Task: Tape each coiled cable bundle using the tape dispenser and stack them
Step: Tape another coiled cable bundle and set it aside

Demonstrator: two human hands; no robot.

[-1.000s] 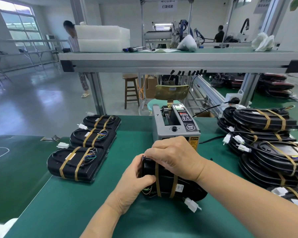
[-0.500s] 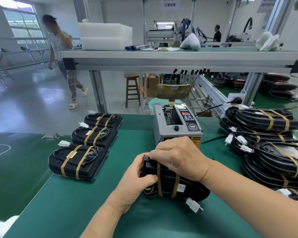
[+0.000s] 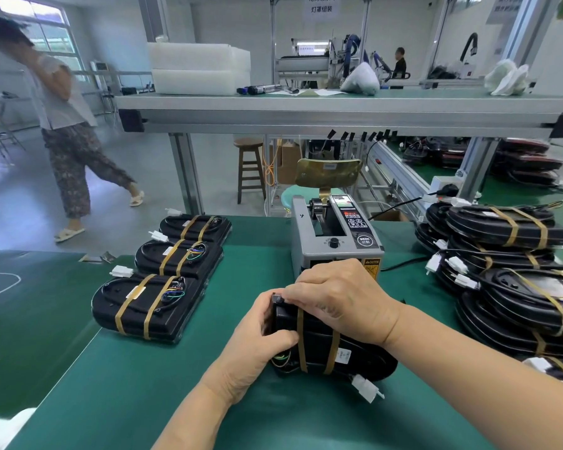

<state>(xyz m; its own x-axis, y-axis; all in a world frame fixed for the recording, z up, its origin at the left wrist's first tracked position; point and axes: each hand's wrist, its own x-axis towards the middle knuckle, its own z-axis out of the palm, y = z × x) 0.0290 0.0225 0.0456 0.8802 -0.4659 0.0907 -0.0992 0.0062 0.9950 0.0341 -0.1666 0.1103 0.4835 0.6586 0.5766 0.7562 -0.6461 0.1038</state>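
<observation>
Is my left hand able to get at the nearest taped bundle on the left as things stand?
Probably not yet: the left hand grips the centre bundle. Only bare mat lies between it and the left bundle.

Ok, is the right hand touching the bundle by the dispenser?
Touching. Head view: the right hand lies over the bundle, fingers curled on its top edge.

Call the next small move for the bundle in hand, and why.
Probably lift the bundle and set it left by the taped row: left hand and right hand grip it, two tape bands already wrap it, and three taped ones lie there.
</observation>
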